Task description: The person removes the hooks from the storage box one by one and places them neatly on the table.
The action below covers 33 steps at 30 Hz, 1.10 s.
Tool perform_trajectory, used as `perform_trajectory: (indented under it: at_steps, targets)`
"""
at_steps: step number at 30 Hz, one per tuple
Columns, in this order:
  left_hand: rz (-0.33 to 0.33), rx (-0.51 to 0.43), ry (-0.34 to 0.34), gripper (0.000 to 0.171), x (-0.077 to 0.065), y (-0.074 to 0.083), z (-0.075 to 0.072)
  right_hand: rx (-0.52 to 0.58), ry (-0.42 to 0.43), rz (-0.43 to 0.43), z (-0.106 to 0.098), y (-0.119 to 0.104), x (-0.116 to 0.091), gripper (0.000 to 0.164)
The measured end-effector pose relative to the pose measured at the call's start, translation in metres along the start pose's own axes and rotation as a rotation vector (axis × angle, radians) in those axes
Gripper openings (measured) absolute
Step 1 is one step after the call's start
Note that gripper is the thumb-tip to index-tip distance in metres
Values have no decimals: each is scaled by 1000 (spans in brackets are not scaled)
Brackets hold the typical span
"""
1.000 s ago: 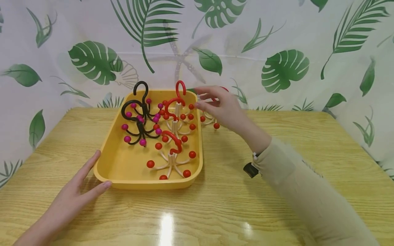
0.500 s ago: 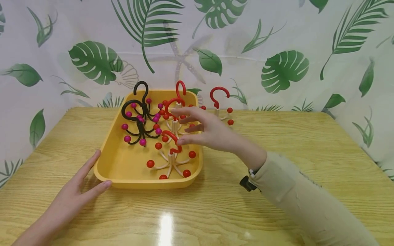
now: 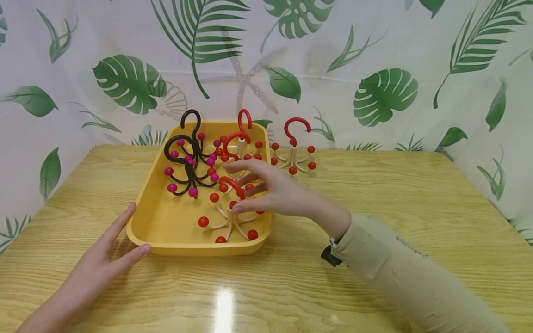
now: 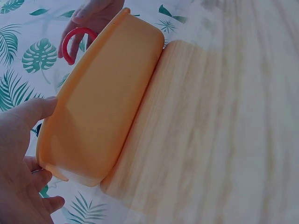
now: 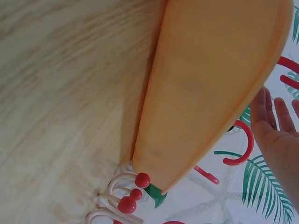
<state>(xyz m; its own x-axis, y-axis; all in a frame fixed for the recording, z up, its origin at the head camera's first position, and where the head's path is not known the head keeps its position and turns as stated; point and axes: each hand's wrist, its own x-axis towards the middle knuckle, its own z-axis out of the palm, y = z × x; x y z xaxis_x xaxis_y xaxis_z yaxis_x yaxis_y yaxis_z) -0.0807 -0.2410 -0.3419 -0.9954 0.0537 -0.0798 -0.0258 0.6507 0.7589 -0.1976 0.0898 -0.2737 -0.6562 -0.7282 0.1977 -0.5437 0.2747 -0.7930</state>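
Observation:
My left hand spans the near left corner of a yellow plastic tray, thumb and extended fingers touching its rim. Over the tray's right side reaches my right hand, its fingers spread about the red hook top of the nearest hanger-like piece. That piece has a cream stem and curved arms tipped with red balls. The fingers partly hide it, and I see no grip on it. In the right wrist view, the right hand appears open past the tray wall.
Two black hooked pieces with pink balls stand in the tray's left half. Behind the right hand are two more red-topped pieces. Another red-topped piece stands on the wooden table, right of the tray. A leaf-patterned cloth hangs behind.
My right hand has left the red-topped piece outside the tray. It has moved left and nearer, down to the front red-topped piece. The left hand has stayed in place.

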Motion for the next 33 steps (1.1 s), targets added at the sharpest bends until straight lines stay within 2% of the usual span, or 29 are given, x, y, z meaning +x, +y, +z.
perform_trajectory:
  at_steps: [22, 33]
  targets:
    - [11, -21, -7, 84, 0, 0, -1, -66, 201, -68, 19, 3, -4, 34]
    - [14, -20, -10, 84, 0, 0, -1, -60, 273, -55, 24, 1, -4, 24]
